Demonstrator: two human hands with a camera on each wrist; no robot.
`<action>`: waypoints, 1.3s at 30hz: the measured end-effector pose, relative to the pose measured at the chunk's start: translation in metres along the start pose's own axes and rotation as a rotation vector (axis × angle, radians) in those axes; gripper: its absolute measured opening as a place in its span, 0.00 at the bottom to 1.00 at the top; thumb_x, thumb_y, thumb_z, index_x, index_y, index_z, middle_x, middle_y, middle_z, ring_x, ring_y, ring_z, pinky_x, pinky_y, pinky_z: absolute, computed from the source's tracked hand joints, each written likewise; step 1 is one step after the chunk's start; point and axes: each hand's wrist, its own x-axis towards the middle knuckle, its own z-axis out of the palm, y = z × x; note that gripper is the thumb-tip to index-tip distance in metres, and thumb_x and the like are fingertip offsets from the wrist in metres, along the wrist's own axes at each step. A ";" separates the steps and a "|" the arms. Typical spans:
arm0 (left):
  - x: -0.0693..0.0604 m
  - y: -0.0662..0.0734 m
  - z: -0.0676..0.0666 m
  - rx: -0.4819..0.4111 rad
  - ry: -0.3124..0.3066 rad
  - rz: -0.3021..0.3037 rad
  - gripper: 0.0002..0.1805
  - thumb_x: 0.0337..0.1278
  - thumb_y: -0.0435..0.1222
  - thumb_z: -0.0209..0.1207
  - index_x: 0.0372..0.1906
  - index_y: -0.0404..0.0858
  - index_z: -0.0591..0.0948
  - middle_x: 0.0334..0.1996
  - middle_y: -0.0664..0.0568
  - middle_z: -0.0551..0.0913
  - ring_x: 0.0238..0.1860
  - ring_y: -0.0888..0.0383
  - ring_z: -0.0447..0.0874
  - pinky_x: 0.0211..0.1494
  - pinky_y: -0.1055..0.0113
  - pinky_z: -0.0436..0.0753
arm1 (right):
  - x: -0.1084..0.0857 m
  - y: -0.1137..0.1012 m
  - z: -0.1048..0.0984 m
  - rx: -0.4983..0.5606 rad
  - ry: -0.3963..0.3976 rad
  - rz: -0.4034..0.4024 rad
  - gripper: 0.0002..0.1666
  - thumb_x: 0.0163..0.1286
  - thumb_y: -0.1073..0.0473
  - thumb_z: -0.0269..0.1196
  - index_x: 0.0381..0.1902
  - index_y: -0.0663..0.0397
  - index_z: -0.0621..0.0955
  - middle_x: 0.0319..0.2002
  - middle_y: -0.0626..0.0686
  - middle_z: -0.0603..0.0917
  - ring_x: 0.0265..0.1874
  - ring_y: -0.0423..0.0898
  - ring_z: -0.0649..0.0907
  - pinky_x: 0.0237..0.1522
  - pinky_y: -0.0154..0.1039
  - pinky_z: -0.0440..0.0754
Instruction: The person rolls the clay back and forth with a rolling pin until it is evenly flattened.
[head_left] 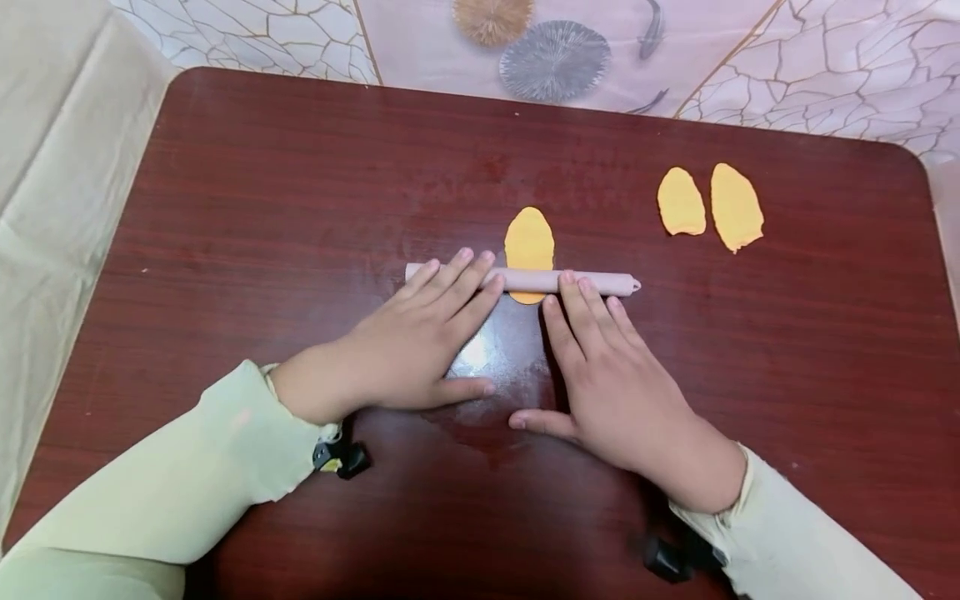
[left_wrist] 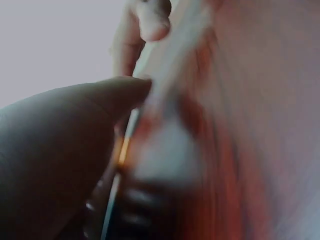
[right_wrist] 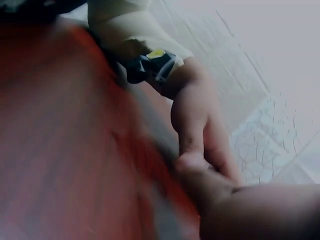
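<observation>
A pale pink rolling pin (head_left: 528, 280) lies crosswise over a flat yellow oval of dough (head_left: 529, 237) in the head view. The dough's rounded top shows beyond the pin, and a small strip shows on the near side. My left hand (head_left: 408, 342) rests its straight fingers on the pin's left part, thumb spread out to the side. On the right part, my right hand (head_left: 618, 375) touches the pin with extended fingertips, its thumb pointing left. The left wrist view is blurred; the pin and a bit of yellow show past the thumb.
Two flat yellow dough pieces, a smaller one (head_left: 682, 202) and a larger one (head_left: 736, 207), lie at the back right of the dark red-brown table (head_left: 300, 192). A patterned wall covering (head_left: 442, 67) stands behind the far edge. Pale cloth (head_left: 67, 167) hangs at the left.
</observation>
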 end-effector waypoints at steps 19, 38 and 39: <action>0.068 -0.055 -0.030 0.002 0.036 -0.097 0.59 0.77 0.79 0.41 0.95 0.48 0.43 0.95 0.52 0.41 0.96 0.44 0.30 0.95 0.38 0.39 | 0.075 0.056 -0.006 0.079 0.020 0.022 0.77 0.72 0.15 0.63 0.94 0.53 0.41 0.94 0.58 0.35 0.94 0.63 0.40 0.91 0.70 0.44; 0.110 -0.098 -0.044 -0.110 0.219 -0.077 0.46 0.80 0.71 0.52 0.89 0.50 0.67 0.88 0.46 0.66 0.92 0.42 0.53 0.94 0.42 0.53 | 0.137 0.085 -0.025 0.040 -0.137 0.102 0.71 0.75 0.07 0.38 0.95 0.49 0.39 0.95 0.53 0.41 0.94 0.59 0.41 0.92 0.67 0.40; 0.110 -0.099 -0.044 -0.103 0.263 -0.033 0.41 0.80 0.67 0.56 0.85 0.49 0.73 0.84 0.46 0.72 0.89 0.42 0.62 0.93 0.43 0.58 | 0.139 0.086 -0.026 0.040 -0.145 0.105 0.72 0.75 0.07 0.38 0.95 0.49 0.40 0.95 0.53 0.41 0.94 0.60 0.41 0.92 0.68 0.40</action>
